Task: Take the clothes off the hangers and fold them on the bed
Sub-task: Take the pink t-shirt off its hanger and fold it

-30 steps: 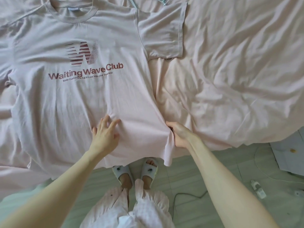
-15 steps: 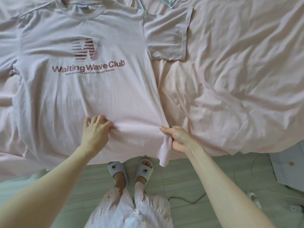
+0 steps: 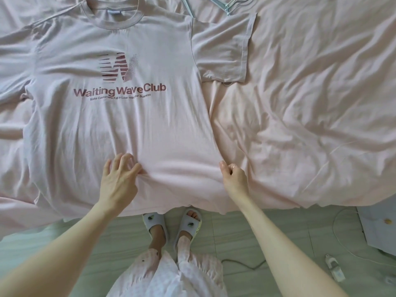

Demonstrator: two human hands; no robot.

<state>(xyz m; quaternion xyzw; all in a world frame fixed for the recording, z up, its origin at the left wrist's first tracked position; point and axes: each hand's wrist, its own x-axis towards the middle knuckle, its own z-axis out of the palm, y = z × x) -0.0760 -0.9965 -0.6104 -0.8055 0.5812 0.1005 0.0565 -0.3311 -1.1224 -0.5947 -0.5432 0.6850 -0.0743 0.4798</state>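
My right hand [image 3: 234,181] has its grip closed on the right side edge of the T-shirt [image 3: 120,125], thumb and curled fingers pinching the cloth low down near the hem. My left hand [image 3: 119,181] takes hold of nothing: its fingers are spread and lie on the front of the shirt, with a small ridge of cloth gathered under the fingertips.

The shirt is off its hanger and lies face up on the bed [image 3: 310,103], collar at the far side, hem at the near edge just above my slippers. A few bare wire hangers [image 3: 233,4] lie at the far edge of the view.

The risk I see is in the wrinkles. If my right hand pulls sideways while the left presses, the ridge between them could get folded in and leave a crooked crease. The hem also overhangs the near edge of the bed a little, so a careless tug toward me could drag the shirt down to the floor [image 3: 267,243].

Both forearms reach forward from the near side, wrists low over the cloth, the left palm down, the right hand turned with its knuckles up.
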